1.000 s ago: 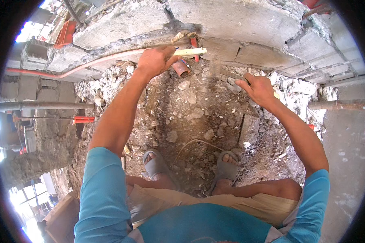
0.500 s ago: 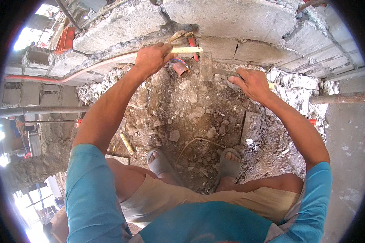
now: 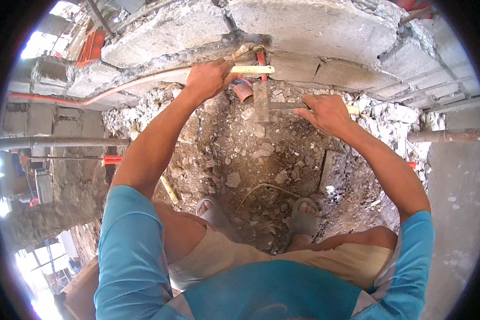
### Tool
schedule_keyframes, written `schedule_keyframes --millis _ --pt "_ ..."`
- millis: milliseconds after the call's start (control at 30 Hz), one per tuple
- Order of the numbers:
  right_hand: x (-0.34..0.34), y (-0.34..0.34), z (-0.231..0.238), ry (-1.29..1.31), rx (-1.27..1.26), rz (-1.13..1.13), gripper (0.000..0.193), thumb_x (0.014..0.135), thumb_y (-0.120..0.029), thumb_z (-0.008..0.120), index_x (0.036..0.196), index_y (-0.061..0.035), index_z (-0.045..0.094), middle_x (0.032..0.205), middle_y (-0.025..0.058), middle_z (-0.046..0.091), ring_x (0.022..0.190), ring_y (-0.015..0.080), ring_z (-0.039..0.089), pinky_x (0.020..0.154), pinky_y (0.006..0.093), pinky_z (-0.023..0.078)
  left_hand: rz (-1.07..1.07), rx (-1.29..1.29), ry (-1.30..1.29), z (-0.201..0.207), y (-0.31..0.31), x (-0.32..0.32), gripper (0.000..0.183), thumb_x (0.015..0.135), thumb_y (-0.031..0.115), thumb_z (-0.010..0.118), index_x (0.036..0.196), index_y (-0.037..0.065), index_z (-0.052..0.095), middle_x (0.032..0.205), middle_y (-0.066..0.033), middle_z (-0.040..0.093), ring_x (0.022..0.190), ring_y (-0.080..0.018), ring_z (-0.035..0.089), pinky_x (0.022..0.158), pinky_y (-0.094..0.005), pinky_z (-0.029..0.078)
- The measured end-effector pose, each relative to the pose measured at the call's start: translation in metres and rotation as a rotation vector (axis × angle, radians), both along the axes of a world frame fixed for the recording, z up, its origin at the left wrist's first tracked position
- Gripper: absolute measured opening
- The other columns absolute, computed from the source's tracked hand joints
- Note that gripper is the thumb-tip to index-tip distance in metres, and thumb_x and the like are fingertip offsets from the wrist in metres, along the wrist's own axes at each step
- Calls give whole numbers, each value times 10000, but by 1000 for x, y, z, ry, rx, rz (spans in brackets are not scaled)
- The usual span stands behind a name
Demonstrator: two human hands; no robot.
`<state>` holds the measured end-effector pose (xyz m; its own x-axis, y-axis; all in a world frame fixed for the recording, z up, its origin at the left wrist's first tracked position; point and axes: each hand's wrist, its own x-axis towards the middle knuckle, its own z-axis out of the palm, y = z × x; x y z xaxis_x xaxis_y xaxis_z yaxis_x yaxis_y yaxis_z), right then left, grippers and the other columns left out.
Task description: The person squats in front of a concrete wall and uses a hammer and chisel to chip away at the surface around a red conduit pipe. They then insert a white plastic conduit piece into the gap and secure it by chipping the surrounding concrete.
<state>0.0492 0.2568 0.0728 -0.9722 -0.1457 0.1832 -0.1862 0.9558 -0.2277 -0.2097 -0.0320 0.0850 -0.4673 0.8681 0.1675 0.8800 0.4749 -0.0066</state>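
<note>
My left hand [image 3: 210,80] is closed round a pale yellow tube-like piece [image 3: 253,69], whose rounded end sticks out to the right along the wall foot. An orange conduit [image 3: 128,84] runs up to that hand from the left; whether the two join is hidden. My right hand [image 3: 328,113] grips the handle of a hammer [image 3: 262,104] with a blocky, dusty head and a yellow handle end. The hammer head hangs over the rubble, below the tube's end. Beside it are an orange-brown pipe stub [image 3: 244,92] with blue wire and a short red pipe [image 3: 261,63].
A broken concrete block wall [image 3: 314,32] spans the far side. Loose rubble [image 3: 261,149] covers the ground around my sandalled feet. Metal poles [image 3: 64,143] jut in from left and right, and a rebar rod [image 3: 421,90] lies along the right wall. A yellow stick [image 3: 169,189] lies near my left foot.
The hammer head has come down and slightly left, toward me, with my right hand on its handle. My left hand and the pale tube have shifted slightly right in the picture.
</note>
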Motion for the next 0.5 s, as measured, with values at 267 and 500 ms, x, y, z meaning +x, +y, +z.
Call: schedule_keyframes --millis 267,500 --pt "-14 9 -1 -57 78 -84 601 1069 -632 563 957 -63 719 712 187 715 688 419 722 619 549 542 -7 -26 -21 -3 -2 -9 473 1069 548 625 1306 154 738 1044 -126 737 896 -391 751 753 -516 608" --pt "-22 18 -4 -96 92 -86 630 1064 -654 552 947 -58 715 757 195 733 714 426 728 643 552 553 -41 16 -23 -2 -1 -8 469 1066 543 634 1304 154 744 1051 -132 742 892 -386 753 734 -511 609"
